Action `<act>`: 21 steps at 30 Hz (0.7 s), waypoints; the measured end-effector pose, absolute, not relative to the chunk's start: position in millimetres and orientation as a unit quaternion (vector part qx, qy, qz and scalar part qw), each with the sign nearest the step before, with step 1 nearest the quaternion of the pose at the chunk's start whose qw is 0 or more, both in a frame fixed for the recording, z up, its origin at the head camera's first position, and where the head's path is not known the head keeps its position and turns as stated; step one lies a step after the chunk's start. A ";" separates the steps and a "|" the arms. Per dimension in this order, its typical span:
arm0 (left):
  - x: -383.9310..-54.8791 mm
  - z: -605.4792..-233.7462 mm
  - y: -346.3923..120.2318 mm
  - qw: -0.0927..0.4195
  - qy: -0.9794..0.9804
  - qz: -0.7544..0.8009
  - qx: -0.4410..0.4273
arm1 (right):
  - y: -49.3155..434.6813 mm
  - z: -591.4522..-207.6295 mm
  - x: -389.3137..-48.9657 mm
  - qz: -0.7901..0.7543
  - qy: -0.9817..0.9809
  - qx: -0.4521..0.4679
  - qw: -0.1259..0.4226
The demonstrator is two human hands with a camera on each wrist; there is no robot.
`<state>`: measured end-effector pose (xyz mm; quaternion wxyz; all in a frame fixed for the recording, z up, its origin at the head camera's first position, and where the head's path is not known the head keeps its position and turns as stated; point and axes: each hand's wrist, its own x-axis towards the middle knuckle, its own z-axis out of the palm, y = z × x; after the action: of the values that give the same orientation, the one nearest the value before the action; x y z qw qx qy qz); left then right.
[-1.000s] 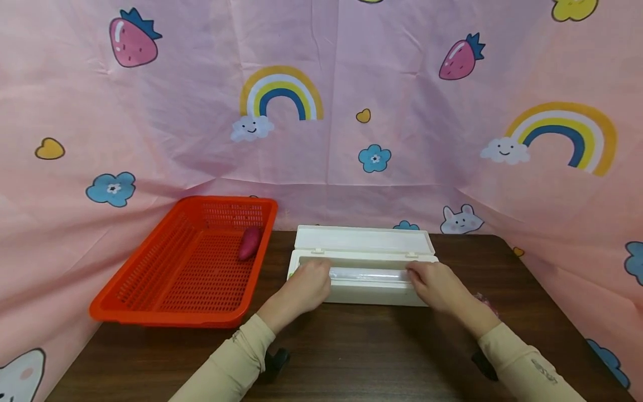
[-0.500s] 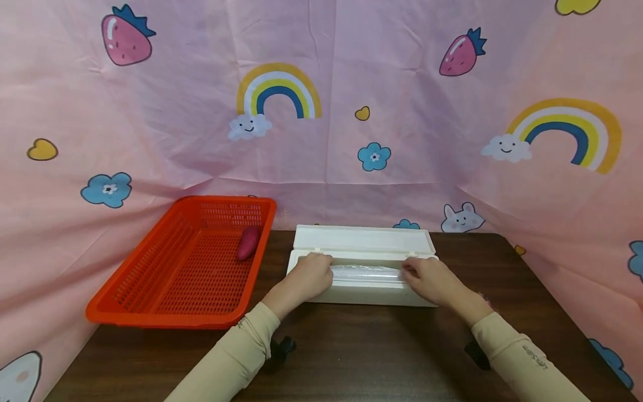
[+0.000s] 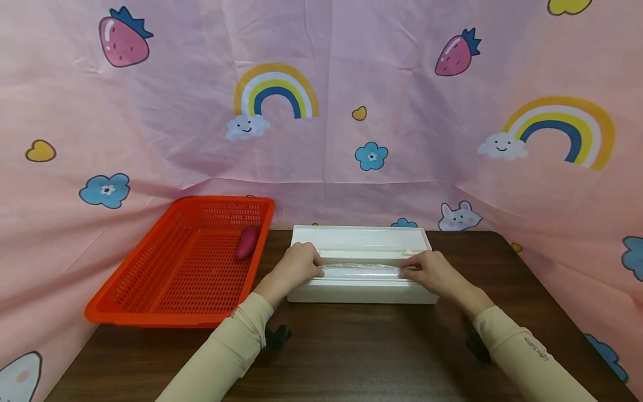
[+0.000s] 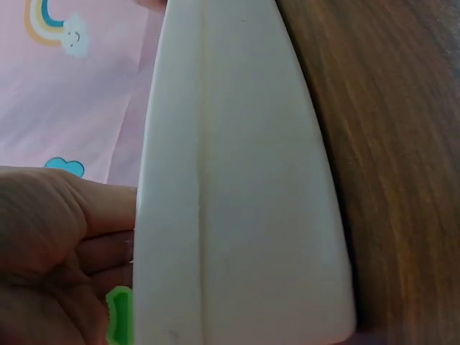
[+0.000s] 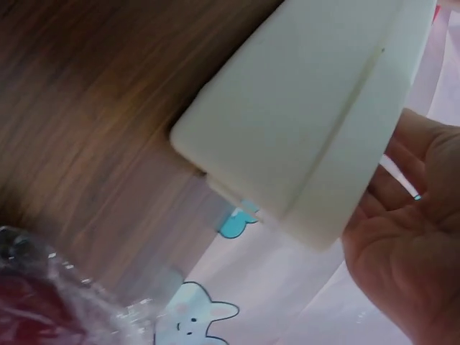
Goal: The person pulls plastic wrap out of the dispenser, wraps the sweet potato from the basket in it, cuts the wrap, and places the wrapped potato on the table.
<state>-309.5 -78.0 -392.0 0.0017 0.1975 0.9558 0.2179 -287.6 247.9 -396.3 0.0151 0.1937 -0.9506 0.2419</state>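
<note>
A white cling film box (image 3: 361, 295) lies lengthwise on the table, its lid (image 3: 359, 237) tipped back. Inside is a roll of clear cling film (image 3: 359, 273), with a crinkled edge of film along its top. My left hand (image 3: 295, 266) pinches the film at the left end, thumb in front. At the right end my right hand (image 3: 433, 272) pinches it too, thumb and forefinger reaching inward. Both wrist views show the box's outer wall (image 4: 251, 180) hiding the fingertips. A small green piece (image 4: 120, 315) shows by the left hand.
Left of the box stands an orange-red plastic basket (image 3: 201, 320) holding a purple-skinned sweet potato (image 3: 247, 242). A dark red thing in clear plastic (image 5: 43, 309) lies right of the box. Behind the brown table (image 3: 346, 357) hangs a patterned pink cloth (image 3: 301, 156).
Both hands have shifted slightly at the roll, and their thumbs now show in front of it. A crinkled film edge has risen along the roll. The head view has moved a little.
</note>
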 end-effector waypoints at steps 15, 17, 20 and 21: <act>-305.0 -398.8 -83.6 -0.059 0.942 0.298 0.140 | 254.8 -388.4 -294.7 0.218 -0.944 0.245 -0.025; -303.2 -396.9 -84.1 -0.064 0.943 0.297 0.139 | 255.5 -390.7 -294.5 0.202 -0.943 0.264 -0.010; -300.5 -393.1 -85.4 -0.068 0.944 0.291 0.140 | 257.9 -396.3 -291.7 0.192 -0.938 0.287 0.026; -299.8 -391.7 -86.1 -0.070 0.945 0.288 0.140 | 259.1 -398.4 -290.5 0.191 -0.937 0.290 0.040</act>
<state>-299.8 -86.1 -391.7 -0.0697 0.1396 0.9447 0.2885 -290.5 259.1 -398.4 0.0401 0.2898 -0.9370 0.1906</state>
